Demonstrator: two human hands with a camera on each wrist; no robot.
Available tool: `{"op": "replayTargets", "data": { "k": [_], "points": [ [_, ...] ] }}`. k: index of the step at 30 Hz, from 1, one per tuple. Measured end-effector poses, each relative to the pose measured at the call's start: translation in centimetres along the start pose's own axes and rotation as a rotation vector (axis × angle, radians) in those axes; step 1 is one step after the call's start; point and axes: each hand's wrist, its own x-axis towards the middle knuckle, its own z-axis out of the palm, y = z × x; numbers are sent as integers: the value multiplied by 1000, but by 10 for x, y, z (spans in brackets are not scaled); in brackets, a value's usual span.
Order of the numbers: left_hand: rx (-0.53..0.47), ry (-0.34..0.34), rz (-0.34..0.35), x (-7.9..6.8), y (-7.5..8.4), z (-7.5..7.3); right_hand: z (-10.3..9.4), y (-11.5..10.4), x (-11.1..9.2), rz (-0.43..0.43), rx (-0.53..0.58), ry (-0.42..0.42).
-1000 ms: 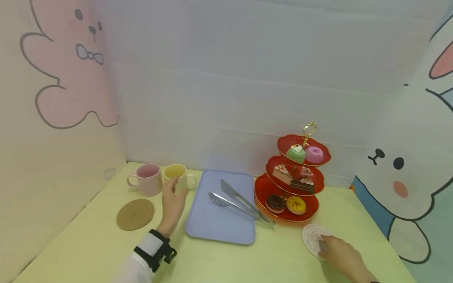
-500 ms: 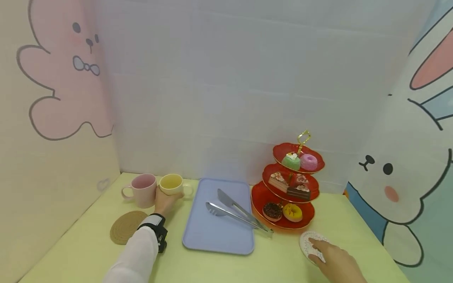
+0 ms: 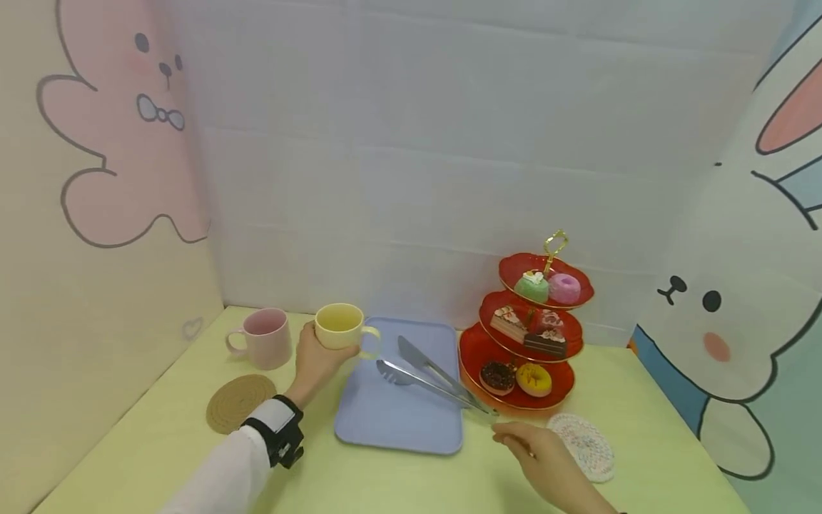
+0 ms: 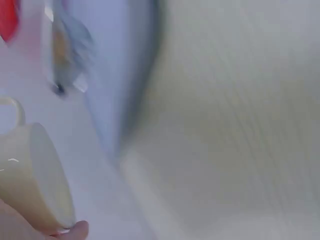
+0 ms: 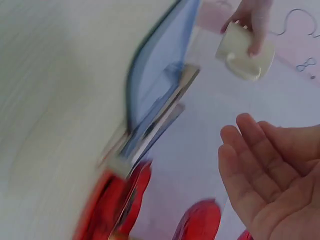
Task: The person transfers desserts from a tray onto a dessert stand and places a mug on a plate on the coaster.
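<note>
My left hand grips a yellow mug by its body, with the handle pointing right. The mug is held up over the left rear edge of the blue tray. In the left wrist view the mug is at the lower left, its underside showing, with a fingertip at its base edge. My right hand is over the table just past the end of the metal tongs. It holds nothing; the right wrist view shows its fingers loosely extended.
A pink mug stands at the back left, behind a brown woven coaster. On the right is a three-tier red stand bearing toy cakes and donuts. A pale crocheted coaster lies beside my right hand.
My left hand has taken hold of the yellow mug, lifted it and carried it rightward, away from the pink mug. My right hand has moved left, off the pale coaster.
</note>
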Motion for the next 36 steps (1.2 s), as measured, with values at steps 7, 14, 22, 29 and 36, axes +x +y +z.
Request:
{"op": "replayTargets", "data": {
  "k": [7,14,22,29,36],
  "points": [
    [-310,-176,123,-81,55,8,16,-56,32,-102,546,-108],
    [-349,-206,232,-118,70,3,27,-95,52,10,691,-254],
    [-48,-289,312,-124,67,-11,12,-63,50,104,864,-121],
    [77,-351,198,-136,31,-52,-18,10,27,230,851,201],
    [112,-328,313,-139,7,-80,-24,70,22,304,928,255]
  ]
}}
